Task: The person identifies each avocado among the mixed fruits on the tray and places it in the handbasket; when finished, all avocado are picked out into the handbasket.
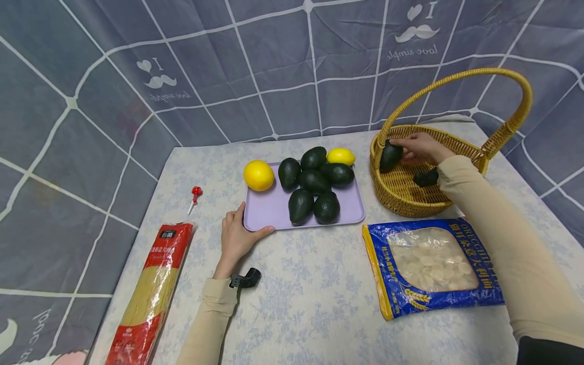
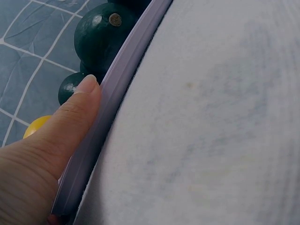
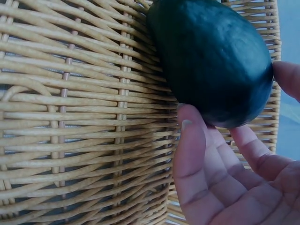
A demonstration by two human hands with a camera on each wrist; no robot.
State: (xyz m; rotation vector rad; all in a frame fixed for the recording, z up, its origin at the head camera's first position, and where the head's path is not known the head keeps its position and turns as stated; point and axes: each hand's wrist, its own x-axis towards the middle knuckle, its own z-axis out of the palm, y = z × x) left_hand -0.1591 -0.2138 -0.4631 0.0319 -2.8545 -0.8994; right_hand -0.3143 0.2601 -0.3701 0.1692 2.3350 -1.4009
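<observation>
My right hand (image 1: 422, 147) reaches into a wicker basket (image 1: 401, 204) and holds a dark green avocado (image 1: 390, 156) by its end. In the right wrist view that avocado (image 3: 215, 61) lies against the woven wall, with the thumb and fingers around its lower part. My left hand (image 1: 239, 235) holds the near left corner of a lilac tray (image 1: 269, 210), fingers at its left side. Its thumb (image 2: 77, 110) lies along the tray's rim in the left wrist view. Several avocados (image 1: 314, 181), a lemon (image 1: 341, 156) and a rounder yellow fruit (image 1: 258, 175) sit on the tray.
A blue bag of orecchiette pasta (image 1: 433, 263) lies in front of the basket, partly under the right forearm. On the left are a red pack of long noodles (image 1: 150, 294) and a red lollipop (image 1: 196, 192). The basket's tall handle (image 1: 461, 76) arches over it.
</observation>
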